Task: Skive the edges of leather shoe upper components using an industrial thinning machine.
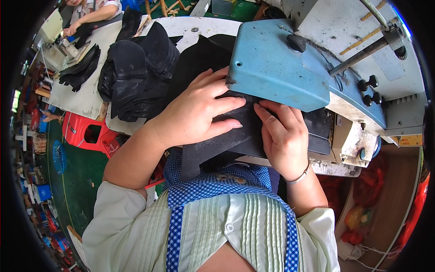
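Two hands (199, 106) (286, 138) touch black material (226, 141) beside blue machine (276, 65)

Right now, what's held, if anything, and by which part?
Left hand lies on black material; right hand touches it beside the blue machine head. Whether either grips can't be told.

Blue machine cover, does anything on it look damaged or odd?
Yes: the blue machine cover has a dark, rough-looking patch at its lower left corner, near the left hand. It breaks up the plain blue paint; I can't tell wear from grime.
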A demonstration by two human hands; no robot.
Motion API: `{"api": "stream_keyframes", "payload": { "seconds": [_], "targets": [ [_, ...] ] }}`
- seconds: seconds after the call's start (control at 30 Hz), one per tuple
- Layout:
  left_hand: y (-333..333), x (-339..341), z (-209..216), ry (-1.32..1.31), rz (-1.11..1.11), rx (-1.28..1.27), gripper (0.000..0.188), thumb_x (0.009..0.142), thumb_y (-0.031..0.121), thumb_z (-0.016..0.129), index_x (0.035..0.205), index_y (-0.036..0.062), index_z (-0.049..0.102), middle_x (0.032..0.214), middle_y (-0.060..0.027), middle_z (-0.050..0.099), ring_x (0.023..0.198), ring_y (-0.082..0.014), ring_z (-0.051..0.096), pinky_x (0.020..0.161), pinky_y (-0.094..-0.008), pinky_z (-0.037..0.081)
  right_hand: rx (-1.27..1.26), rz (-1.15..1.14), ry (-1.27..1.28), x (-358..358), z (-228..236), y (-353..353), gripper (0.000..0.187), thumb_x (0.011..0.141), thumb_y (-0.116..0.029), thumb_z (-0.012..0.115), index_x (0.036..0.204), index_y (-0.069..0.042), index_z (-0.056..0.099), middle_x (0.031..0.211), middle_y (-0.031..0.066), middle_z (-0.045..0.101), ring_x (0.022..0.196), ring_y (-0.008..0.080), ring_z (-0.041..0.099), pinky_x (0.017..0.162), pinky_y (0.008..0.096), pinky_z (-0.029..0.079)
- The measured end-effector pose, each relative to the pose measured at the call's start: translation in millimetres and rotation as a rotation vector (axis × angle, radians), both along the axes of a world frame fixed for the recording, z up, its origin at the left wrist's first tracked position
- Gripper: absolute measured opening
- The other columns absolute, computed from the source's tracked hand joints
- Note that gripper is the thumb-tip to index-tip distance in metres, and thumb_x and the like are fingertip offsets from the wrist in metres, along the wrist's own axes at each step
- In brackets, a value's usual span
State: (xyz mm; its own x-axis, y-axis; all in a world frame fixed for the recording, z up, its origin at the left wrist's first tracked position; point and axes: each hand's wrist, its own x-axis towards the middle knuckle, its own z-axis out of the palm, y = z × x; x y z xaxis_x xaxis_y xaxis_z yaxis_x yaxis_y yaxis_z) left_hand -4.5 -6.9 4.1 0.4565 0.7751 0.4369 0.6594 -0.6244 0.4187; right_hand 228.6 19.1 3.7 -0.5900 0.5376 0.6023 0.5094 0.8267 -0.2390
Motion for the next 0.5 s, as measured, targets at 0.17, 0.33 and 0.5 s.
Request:
{"api": "stream_keyframes", "payload": {
  "seconds": [0.17, 0.33, 0.5],
  "targets": [
    [0.8, 2.7, -2.3, 0.023, 0.030, 0.002, 0.041, 0.082, 0.030, 0.081, 0.114, 0.0062, 0.072, 0.129, -0.0160, 0.060, 0.137, -0.0423, 0.047, 0.111, -0.0610, 0.038, -0.005, -0.012, -0.020, 1.0, -1.4, -0.4, 0.033, 0.073, 0.004, 0.070, 0.105, 0.001, 0.075, 0.102, 0.0149, 0.065, 0.092, 0.0319, 0.064, 0.081, 0.0415, 0.054],
    [1.6, 2.1, -2.2, 0.016, 0.051, 0.013, 0.044, 0.082, 0.031, 0.081, 0.117, 0.0063, 0.070, 0.132, -0.0160, 0.059, 0.137, -0.0445, 0.046, 0.112, -0.0628, 0.036, -0.049, -0.029, -0.043, 0.2, -0.1, -1.4, 0.040, 0.071, 0.006, 0.069, 0.110, 0.000, 0.074, 0.105, 0.0152, 0.063, 0.093, 0.0317, 0.063, 0.084, 0.0427, 0.053],
    [6.4, -0.1, -3.0, 0.035, 0.064, 0.018, 0.047, 0.083, 0.032, 0.080, 0.122, 0.0085, 0.069, 0.135, -0.0166, 0.058, 0.137, -0.0455, 0.045, 0.112, -0.0638, 0.036, -0.061, -0.058, -0.051, -2.0, -0.8, 0.0, 0.048, 0.072, 0.009, 0.066, 0.116, -0.006, 0.075, 0.103, 0.0127, 0.063, 0.092, 0.0302, 0.063, 0.083, 0.0401, 0.052]
  ]
}}
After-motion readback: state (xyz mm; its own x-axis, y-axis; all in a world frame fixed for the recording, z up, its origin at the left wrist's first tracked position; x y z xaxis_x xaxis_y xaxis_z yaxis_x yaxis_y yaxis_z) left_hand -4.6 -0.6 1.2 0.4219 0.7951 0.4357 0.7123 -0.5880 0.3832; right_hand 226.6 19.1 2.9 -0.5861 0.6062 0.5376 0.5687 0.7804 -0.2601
